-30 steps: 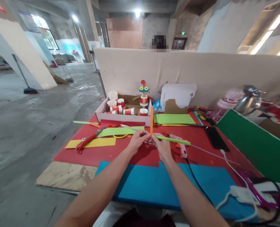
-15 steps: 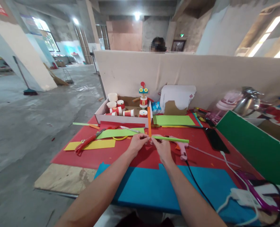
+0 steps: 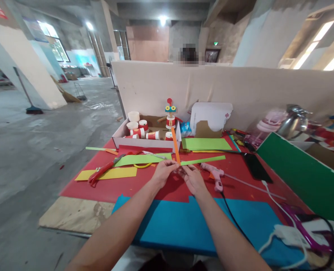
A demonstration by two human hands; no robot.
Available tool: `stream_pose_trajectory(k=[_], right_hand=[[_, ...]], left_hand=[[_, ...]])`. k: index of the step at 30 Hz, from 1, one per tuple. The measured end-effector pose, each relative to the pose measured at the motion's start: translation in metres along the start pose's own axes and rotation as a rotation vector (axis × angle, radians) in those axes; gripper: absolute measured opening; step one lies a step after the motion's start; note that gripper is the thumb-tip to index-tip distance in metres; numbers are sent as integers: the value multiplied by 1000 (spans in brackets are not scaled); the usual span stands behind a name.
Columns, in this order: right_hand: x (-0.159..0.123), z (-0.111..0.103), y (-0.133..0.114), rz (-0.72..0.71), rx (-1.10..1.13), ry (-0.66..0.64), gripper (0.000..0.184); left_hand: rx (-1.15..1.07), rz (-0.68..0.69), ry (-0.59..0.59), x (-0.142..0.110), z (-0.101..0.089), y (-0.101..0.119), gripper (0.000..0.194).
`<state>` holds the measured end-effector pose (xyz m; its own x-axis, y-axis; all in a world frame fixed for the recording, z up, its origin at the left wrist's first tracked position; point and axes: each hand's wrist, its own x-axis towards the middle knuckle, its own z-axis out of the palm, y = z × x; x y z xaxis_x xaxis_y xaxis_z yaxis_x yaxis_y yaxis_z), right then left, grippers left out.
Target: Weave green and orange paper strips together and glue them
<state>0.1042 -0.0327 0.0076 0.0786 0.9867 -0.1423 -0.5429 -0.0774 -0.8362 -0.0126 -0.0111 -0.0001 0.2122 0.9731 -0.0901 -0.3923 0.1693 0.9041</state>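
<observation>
An orange paper strip and a green paper strip meet at a corner between my hands, the orange one pointing away from me and the green one to the right. My left hand pinches the strips at this corner. From the other side, the fingers of my right hand close on the same spot, partly hiding the joint. Just right of my right hand lies a pink glue gun. Red-handled scissors rest on a yellow paper piece to the left.
Behind my hands, a cardboard box holds several paper cups and a cup figure with a spring neck. A phone, a green board and a power strip are at right. Blue sheets cover the near edge.
The orange strip's far end has tilted left, and the green strip's outer end has risen slightly, turning its flat face more into view. Both hands stay at the corner, right-hand fingers shifted slightly.
</observation>
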Motion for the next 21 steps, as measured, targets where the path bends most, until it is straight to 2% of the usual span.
stream_pose_trajectory(k=[7,13,21], right_hand=[[1,-4,5,1,-38,-41,29],[-2,2,2,24,-29,-51,35],[-5,5,4,-30,-94,28,33]], left_hand=[[2,-25,34,-1,1,1,22],[6,-82,91,-1,3,1,21],[79,-56,92,-4,4,3,18]])
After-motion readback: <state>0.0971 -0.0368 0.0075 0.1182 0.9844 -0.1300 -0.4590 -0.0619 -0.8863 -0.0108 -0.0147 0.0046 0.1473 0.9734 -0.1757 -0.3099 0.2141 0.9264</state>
